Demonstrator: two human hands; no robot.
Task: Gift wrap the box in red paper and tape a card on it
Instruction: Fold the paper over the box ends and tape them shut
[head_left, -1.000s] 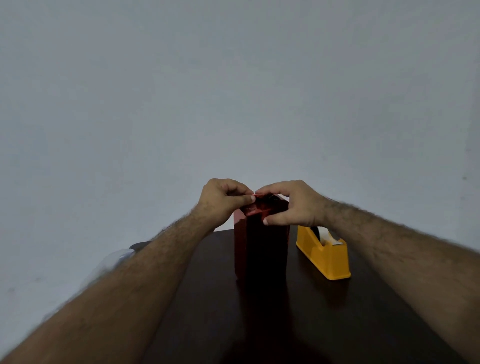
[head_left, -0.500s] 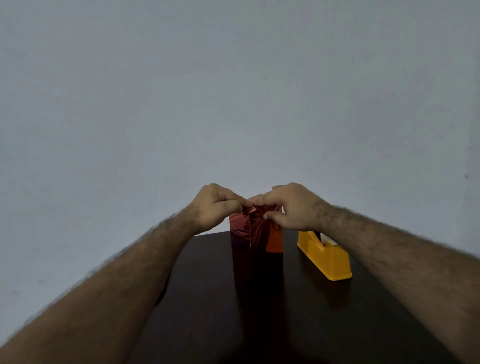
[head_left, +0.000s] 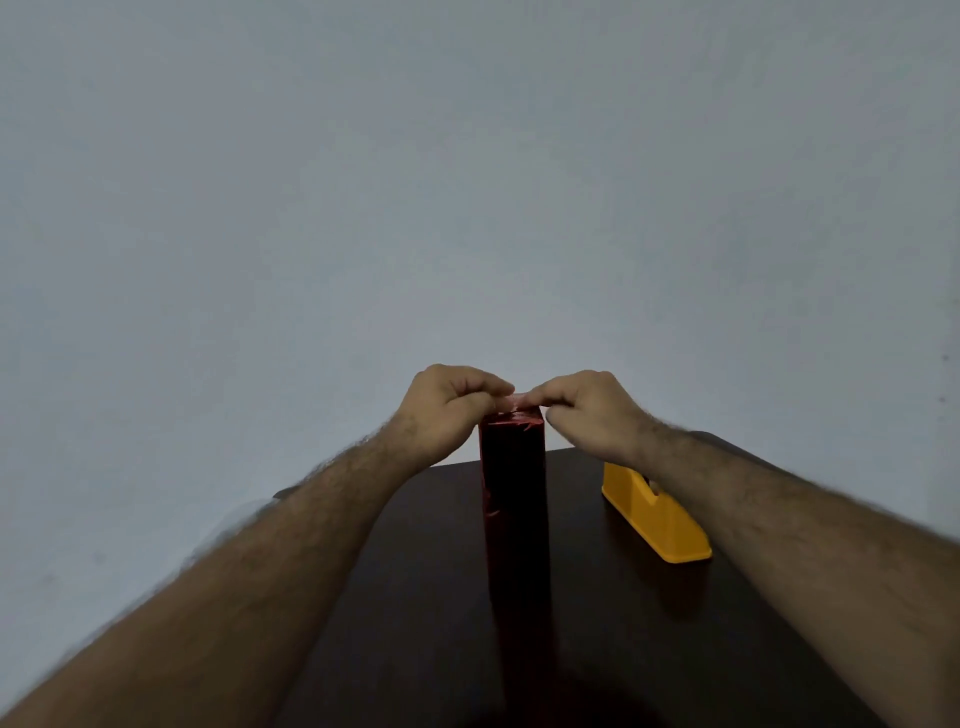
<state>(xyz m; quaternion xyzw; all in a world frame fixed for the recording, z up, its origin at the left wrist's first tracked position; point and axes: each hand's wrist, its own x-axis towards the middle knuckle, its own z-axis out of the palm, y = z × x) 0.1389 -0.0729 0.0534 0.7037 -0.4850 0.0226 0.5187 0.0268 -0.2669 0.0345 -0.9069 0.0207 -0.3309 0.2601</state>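
Box (head_left: 514, 499) stands upright on table (head_left: 415, 597), long axis vertical, top end directly beneath both hands; left hand (head_left: 447, 410) and right hand (head_left: 592, 415) equally near, fingers curled narrow, pinching paper flap (head_left: 511, 401) at top; dispenser (head_left: 657, 519) below right wrist; card not visible; no containers.

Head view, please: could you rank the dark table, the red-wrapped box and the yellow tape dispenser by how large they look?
1. dark table, by far the largest, running out of frame.
2. red-wrapped box, tall and upright.
3. yellow tape dispenser, partly hidden behind the right forearm, so its full extent is unsure.
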